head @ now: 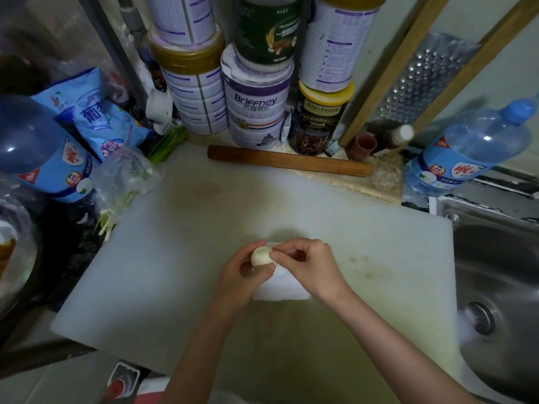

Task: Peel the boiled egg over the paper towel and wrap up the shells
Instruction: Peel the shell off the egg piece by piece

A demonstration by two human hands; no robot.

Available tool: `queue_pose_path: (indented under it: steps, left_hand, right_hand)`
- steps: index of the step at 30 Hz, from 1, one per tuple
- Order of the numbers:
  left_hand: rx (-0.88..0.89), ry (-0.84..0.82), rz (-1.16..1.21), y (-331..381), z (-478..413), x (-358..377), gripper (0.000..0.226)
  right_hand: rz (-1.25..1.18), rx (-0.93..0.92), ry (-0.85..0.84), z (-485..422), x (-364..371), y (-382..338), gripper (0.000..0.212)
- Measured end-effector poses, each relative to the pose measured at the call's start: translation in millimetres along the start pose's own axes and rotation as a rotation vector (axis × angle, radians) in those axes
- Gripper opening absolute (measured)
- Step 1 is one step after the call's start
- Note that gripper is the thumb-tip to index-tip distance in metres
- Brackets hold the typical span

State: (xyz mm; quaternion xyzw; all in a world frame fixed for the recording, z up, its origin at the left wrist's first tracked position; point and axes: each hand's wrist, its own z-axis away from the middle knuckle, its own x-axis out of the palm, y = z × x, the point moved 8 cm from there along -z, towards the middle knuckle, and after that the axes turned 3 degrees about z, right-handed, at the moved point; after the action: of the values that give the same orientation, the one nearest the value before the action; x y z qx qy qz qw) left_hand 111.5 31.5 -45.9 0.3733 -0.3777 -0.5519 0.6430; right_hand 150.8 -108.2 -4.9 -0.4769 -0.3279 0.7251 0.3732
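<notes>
The left hand point(240, 274) curled round the egg point(260, 257), keeping it just above the paper towel point(281, 288) on the white chopping board point(364, 228), seemingly so loosened bits would drop there, while the right hand point(310, 263) pinched at the egg's side, apparently picking shell.

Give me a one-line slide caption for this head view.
Left hand holds the boiled egg above the paper towel on the white cutting board while the right hand picks at it.
</notes>
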Motion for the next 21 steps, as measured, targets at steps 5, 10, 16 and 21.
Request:
queue_pose_path:
  steps: [5,10,16,21]
  left_hand:
    - [0.044,0.053,-0.135,2.8,-4.3,7.9,0.043]
    - [0.116,0.054,-0.226,9.6,-7.0,11.6,0.045]
    - [0.219,0.079,-0.38,21.6,-1.8,13.9,0.05]
    - [0.25,0.078,-0.409,25.3,2.7,13.2,0.054]
  right_hand:
    - [0.054,-0.006,0.099,4.0,-9.0,0.0,0.007]
    - [0.116,-0.016,0.104,7.6,-13.1,-3.3,0.009]
    - [0.234,-0.022,0.155,13.4,-11.8,-9.0,0.01]
    - [0.277,-0.046,0.15,15.4,-8.8,-13.3,0.011]
